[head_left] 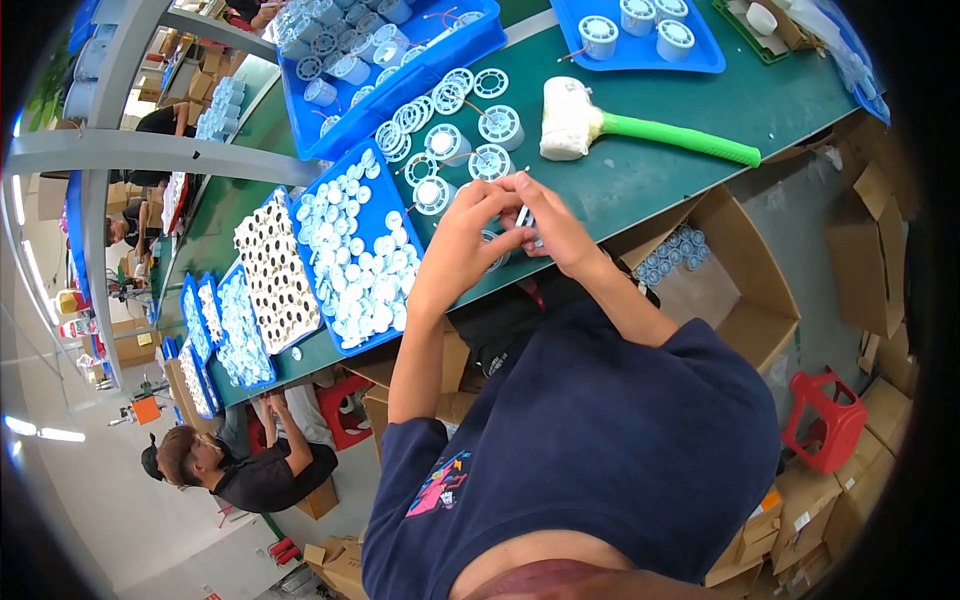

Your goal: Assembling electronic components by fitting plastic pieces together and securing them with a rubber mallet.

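Close together at the near edge of the green table, my left hand (468, 240) and my right hand (552, 228) are both closed on a small pale plastic part (525, 216). Fingers cover most of it, so its full shape is hidden. Just beyond my hands stand several round light-blue housings (501, 126), some with thin red wires. Another round piece, partly hidden, lies below my left fingers. Several flat slotted rings (490, 83) are spread farther back. To the right lies a mallet with a white head (566, 120) and a green handle (680, 136).
A blue tray of small round caps (345, 325) lies left of my hands. Behind it is a blue bin (400, 85) of housings; another blue tray (640, 58) is at the back. Cardboard boxes (765, 290) and a red stool (825, 420) stand right. A person (265, 470) sits left.
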`<act>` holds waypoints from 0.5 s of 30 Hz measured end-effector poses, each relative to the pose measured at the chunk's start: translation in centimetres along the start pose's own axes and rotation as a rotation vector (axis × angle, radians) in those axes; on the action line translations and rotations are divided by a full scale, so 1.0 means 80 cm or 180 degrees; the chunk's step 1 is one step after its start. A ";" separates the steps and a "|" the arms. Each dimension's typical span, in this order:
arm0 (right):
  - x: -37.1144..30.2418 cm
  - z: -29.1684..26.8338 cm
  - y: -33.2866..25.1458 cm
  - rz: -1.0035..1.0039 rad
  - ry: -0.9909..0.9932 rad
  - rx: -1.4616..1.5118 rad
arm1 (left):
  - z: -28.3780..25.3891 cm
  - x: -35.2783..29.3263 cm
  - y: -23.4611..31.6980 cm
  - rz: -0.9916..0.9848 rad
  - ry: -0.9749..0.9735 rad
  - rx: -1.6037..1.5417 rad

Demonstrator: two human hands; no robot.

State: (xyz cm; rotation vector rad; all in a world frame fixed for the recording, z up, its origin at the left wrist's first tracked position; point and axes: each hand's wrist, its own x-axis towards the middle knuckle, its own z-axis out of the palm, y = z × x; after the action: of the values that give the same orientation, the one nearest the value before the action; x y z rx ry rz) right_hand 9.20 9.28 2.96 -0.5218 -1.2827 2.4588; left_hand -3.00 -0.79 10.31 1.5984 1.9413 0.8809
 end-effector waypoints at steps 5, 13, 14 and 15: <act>0.006 -0.008 -0.002 0.0116 0.0246 0.0528 | 0.000 0.014 -0.036 -0.0739 0.0831 -0.0908; 0.001 -0.028 -0.004 0.0095 0.0629 0.0747 | 0.004 0.058 -0.077 -0.0033 0.1014 0.0683; 0.001 -0.030 -0.005 0.0104 0.0643 0.0752 | 0.006 0.057 -0.076 0.0006 0.1119 0.0672; 0.001 -0.030 -0.005 0.0119 0.0654 0.0758 | 0.007 0.055 -0.075 0.0039 0.1224 0.0662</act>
State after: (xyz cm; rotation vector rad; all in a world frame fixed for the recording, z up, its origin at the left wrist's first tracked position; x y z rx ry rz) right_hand 10.27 11.25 1.97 -0.7170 -0.8943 2.4677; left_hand -7.58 2.90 5.72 1.6500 2.3556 1.0867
